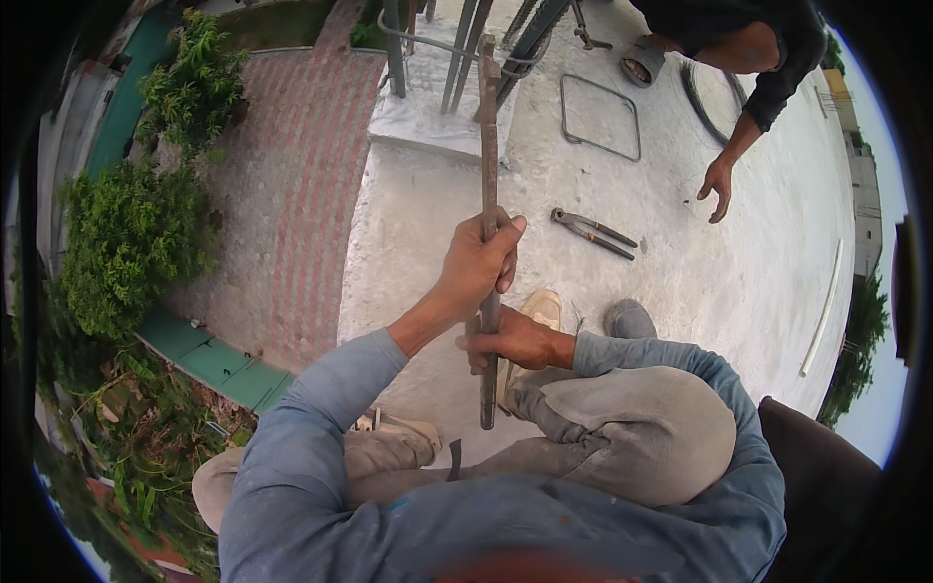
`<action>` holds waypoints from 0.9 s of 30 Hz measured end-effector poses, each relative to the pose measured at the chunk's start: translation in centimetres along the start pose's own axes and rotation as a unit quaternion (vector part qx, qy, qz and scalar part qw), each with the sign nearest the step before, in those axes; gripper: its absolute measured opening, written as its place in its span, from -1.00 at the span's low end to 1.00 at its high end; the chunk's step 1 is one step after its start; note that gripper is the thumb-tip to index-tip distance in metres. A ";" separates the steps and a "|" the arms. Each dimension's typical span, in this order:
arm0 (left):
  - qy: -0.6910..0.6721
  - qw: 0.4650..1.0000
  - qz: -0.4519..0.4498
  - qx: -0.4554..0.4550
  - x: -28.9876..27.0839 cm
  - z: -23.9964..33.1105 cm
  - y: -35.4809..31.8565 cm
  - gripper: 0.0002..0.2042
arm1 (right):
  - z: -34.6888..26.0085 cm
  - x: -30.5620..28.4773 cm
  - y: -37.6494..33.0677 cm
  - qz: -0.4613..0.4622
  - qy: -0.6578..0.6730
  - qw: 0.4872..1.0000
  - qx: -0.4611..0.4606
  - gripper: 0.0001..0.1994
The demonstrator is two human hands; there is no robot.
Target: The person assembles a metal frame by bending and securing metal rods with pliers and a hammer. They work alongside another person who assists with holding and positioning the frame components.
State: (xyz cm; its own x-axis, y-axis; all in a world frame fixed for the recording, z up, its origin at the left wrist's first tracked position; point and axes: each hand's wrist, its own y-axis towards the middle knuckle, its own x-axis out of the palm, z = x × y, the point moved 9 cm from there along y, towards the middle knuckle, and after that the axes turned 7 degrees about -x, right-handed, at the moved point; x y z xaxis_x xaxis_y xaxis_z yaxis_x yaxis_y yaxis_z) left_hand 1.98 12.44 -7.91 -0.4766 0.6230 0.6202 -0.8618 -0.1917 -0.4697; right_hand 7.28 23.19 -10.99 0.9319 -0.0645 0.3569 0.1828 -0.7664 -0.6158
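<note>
A long rusty steel bar with a notched head (pixel 489 175) stands upright in front of me, gripped by both hands. My left hand (pixel 476 264) is closed round its middle. Lower down, my right hand (pixel 515 340) wraps the bar near its bottom end. The bar's head is in front of the upright rebar (pixel 457 58) of a column, which a steel ring ties; whether it touches the rebar I cannot tell. On the pale slab to the right lies a pair of end-cutting pincers (pixel 595 233) with dark handles.
A square steel stirrup (pixel 637 126), a hammer (pixel 586 34), a container (pixel 641 63) and a wire coil (pixel 695 107) lie farther off. A co-worker's open hand (pixel 717 185) hangs at the right. The slab's edge drops on the left to a paved yard (pixel 282 175).
</note>
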 end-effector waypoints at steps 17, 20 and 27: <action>0.022 0.995 -0.025 -0.090 -2.5 0.8 -2.5 -0.79 | -1.6 3.9 1.6 -0.155 0.044 0.987 -0.001 -0.67; 0.067 0.995 -0.043 -0.060 -3.2 1.0 -2.5 -0.82 | -1.5 3.3 3.1 -0.128 0.006 0.991 -0.031 -0.73; 0.151 0.986 -0.074 -0.007 -2.6 2.9 -2.8 -0.81 | -2.3 3.5 5.4 -0.098 -0.037 0.991 -0.088 -0.77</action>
State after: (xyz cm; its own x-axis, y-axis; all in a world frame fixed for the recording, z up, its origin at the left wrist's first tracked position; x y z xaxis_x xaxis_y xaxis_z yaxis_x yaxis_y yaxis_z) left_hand 5.12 9.16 -6.45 -0.2704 0.8412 0.4683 -0.9146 -0.0726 -0.3977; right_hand 10.77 17.39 -11.48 0.9058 0.1384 0.4004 0.3109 -0.8592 -0.4063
